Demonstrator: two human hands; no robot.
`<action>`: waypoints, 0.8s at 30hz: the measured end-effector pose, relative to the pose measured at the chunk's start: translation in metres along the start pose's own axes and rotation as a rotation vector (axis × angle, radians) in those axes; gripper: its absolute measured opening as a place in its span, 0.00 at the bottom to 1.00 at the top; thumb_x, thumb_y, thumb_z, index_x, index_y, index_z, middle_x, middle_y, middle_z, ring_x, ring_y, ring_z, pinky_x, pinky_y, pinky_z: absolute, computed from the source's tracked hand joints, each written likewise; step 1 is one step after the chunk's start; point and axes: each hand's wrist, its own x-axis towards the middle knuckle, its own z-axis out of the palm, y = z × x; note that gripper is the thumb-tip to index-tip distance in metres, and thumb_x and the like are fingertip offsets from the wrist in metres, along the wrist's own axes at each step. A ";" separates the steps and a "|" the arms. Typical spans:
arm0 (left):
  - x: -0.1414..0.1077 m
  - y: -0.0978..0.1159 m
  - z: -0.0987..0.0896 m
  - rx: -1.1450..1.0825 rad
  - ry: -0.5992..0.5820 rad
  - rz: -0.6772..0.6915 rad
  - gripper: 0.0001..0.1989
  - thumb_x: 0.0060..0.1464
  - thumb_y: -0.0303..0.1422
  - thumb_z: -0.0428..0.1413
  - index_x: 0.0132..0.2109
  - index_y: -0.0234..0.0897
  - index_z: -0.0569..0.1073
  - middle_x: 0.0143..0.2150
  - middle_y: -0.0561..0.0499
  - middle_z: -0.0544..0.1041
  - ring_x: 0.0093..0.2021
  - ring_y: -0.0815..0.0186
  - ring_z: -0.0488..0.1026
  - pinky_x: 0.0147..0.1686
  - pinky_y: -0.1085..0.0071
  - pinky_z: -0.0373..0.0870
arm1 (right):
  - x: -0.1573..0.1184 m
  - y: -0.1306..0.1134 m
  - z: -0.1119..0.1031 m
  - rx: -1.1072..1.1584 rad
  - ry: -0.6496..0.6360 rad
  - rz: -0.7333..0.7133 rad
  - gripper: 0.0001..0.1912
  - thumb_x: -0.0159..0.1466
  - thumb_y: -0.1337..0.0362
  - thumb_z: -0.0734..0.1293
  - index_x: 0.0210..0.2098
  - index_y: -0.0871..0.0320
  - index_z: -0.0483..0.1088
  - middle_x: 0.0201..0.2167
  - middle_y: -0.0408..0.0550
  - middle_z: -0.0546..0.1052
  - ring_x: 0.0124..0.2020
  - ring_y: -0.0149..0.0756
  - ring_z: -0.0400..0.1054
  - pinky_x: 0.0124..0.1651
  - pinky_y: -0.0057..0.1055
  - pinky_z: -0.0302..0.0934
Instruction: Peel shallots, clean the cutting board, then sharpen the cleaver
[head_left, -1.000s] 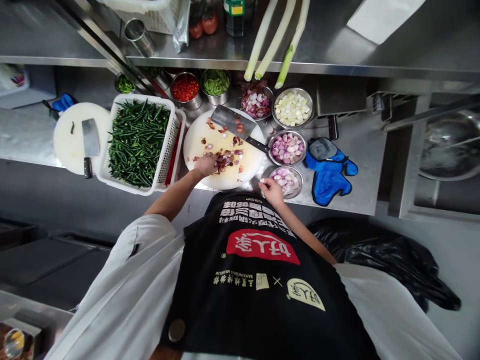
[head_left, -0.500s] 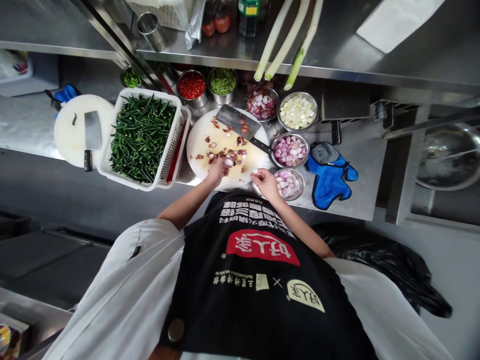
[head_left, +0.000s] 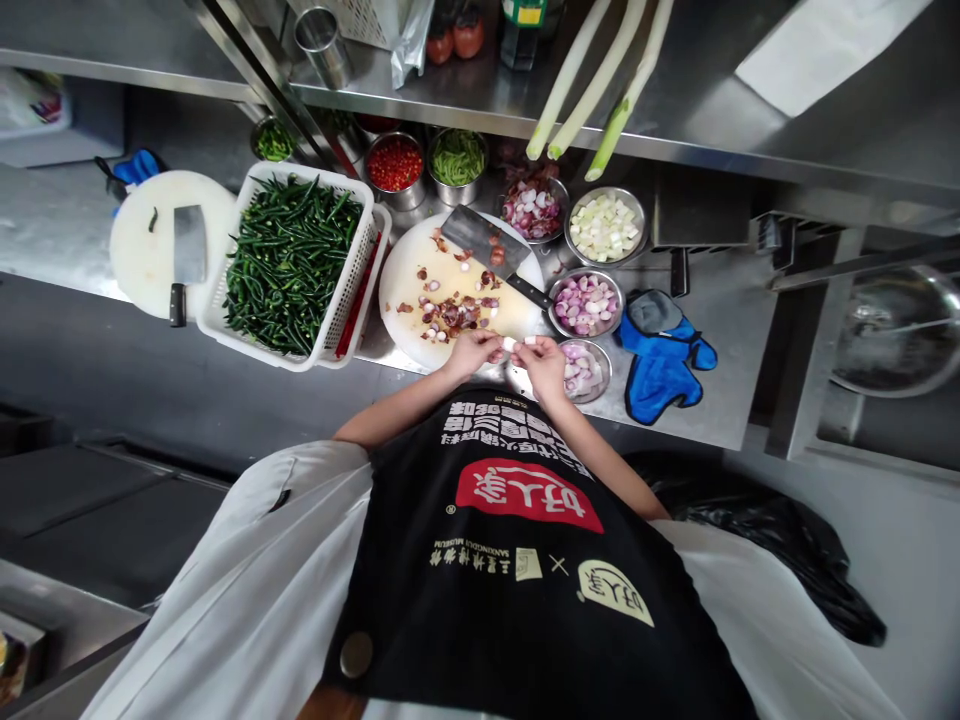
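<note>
My left hand (head_left: pixel 478 354) pinches a small pale shallot (head_left: pixel 509 344) over the near edge of the round white cutting board (head_left: pixel 405 330). My right hand (head_left: pixel 545 368) meets it from the right, its closed fingertips at the shallot's other side. Something white shows at the right fingertips, too small to make out. Beyond the hands, shallot pieces and brown skins (head_left: pixel 459 314) are scattered on the board. A cleaver (head_left: pixel 484 243) lies across its far side, handle towards me. Beside my right hand, a metal bowl (head_left: pixel 602 390) holds peeled shallots (head_left: pixel 581 368), partly hidden by the hand.
Another shallot bowl (head_left: pixel 586 303), a bowl of white chunks (head_left: pixel 606 226) and a bowl of skins (head_left: pixel 534 208) stand right of the board. Left is a basket of green chillies (head_left: pixel 289 265). Blue cloth gloves (head_left: pixel 660 365) lie right. Leeks (head_left: pixel 570 80) overhang the shelf edge (head_left: pixel 450 112).
My left hand has come from the shallots on the board, towards me and right, with a shallot. It now meets my right hand, which has shifted slightly right. The view has moved a little.
</note>
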 end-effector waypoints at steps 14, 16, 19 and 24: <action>0.004 -0.003 -0.005 0.011 -0.036 0.017 0.11 0.48 0.27 0.74 0.36 0.32 0.79 0.30 0.50 0.84 0.28 0.67 0.82 0.36 0.69 0.83 | 0.003 -0.006 0.001 0.043 -0.036 -0.024 0.29 0.47 0.50 0.84 0.40 0.51 0.69 0.33 0.40 0.81 0.30 0.38 0.78 0.36 0.38 0.78; 0.004 -0.003 -0.004 0.027 -0.035 0.017 0.11 0.48 0.26 0.73 0.36 0.32 0.79 0.28 0.51 0.83 0.27 0.66 0.82 0.35 0.70 0.82 | 0.003 -0.007 0.001 0.040 -0.040 -0.031 0.29 0.48 0.50 0.84 0.40 0.51 0.69 0.34 0.41 0.82 0.30 0.38 0.78 0.36 0.38 0.78; 0.003 -0.002 -0.001 0.032 -0.033 0.030 0.10 0.48 0.26 0.73 0.35 0.32 0.78 0.27 0.51 0.83 0.26 0.68 0.81 0.33 0.72 0.81 | 0.002 -0.006 0.000 0.055 -0.026 -0.046 0.29 0.47 0.50 0.84 0.39 0.51 0.69 0.33 0.40 0.82 0.29 0.38 0.78 0.36 0.37 0.78; -0.001 0.002 0.004 0.003 -0.048 -0.020 0.09 0.50 0.25 0.71 0.36 0.31 0.79 0.26 0.51 0.82 0.25 0.68 0.81 0.32 0.73 0.80 | 0.000 -0.004 -0.001 0.056 0.012 -0.075 0.29 0.47 0.51 0.84 0.38 0.52 0.68 0.30 0.39 0.81 0.27 0.36 0.77 0.34 0.36 0.77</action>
